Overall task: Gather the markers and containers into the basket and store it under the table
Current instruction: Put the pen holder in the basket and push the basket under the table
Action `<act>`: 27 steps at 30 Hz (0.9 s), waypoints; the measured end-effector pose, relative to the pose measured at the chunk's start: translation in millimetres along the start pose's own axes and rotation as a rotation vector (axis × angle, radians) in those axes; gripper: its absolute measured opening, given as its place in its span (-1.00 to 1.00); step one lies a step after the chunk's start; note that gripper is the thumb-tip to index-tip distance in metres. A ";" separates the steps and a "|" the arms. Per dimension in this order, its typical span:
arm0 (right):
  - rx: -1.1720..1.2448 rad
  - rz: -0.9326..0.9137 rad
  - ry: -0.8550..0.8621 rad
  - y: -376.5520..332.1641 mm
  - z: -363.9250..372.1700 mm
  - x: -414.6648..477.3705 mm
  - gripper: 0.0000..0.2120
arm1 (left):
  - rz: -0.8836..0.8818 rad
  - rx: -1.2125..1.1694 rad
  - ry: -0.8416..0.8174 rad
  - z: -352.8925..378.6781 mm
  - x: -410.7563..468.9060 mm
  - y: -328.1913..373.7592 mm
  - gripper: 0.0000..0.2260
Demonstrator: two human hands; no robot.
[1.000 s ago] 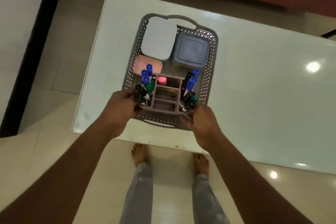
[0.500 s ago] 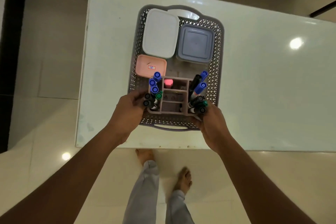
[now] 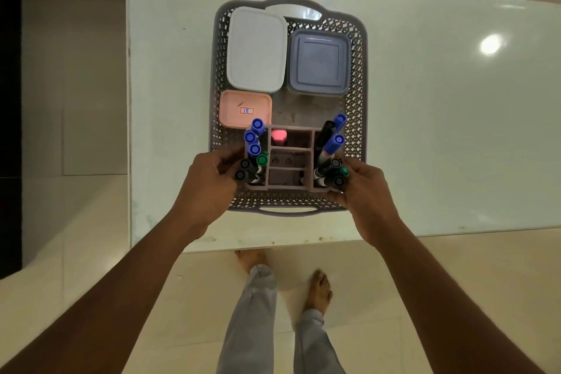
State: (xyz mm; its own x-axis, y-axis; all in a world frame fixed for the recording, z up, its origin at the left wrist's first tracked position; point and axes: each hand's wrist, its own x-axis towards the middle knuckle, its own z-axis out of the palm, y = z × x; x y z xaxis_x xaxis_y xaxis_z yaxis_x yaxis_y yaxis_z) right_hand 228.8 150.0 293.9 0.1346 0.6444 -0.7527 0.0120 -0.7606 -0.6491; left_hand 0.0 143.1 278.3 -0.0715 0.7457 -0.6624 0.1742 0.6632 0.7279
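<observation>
Over the worktop, my left hand and right hand clasp the marker organizer with curled fingers, seemingly inside the basket.

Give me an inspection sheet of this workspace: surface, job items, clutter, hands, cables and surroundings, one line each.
Surface: white glossy table, with the basket near its front edge.
Job's things: grey basket holds a white container, a blue-grey container, a pink container and an organizer full of markers.
Clutter: nothing seen.
Hands: left hand and right hand each grip an end of the organizer.
Cables: nothing seen.
Surroundings: tiled floor; the person's bare feet below the table edge.
</observation>
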 end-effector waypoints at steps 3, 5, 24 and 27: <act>0.013 -0.018 0.017 2.8 2.5 -2.5 -0.70 | 0.009 -0.010 -0.005 -0.6 1.2 -0.8 -0.65; 0.030 -0.017 0.027 2.8 2.3 -2.3 -0.70 | 0.018 -0.012 -0.015 -0.6 1.9 -0.8 -0.67; -0.602 -0.255 0.400 37.9 -16.3 44.3 -0.71 | 0.130 0.594 0.254 -3.2 20.9 -36.7 -0.81; -0.584 -0.274 0.401 45.3 -19.9 38.9 -0.67 | 0.197 0.560 0.320 0.6 10.9 -50.1 -0.82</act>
State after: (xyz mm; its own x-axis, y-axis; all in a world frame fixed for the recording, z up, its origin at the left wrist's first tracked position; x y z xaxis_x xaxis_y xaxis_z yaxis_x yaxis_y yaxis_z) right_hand 254.3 139.1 237.4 0.4000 0.8232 -0.4028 0.6044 -0.5674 -0.5592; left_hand -8.9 118.0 234.5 -0.2587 0.8888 -0.3783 0.6906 0.4441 0.5709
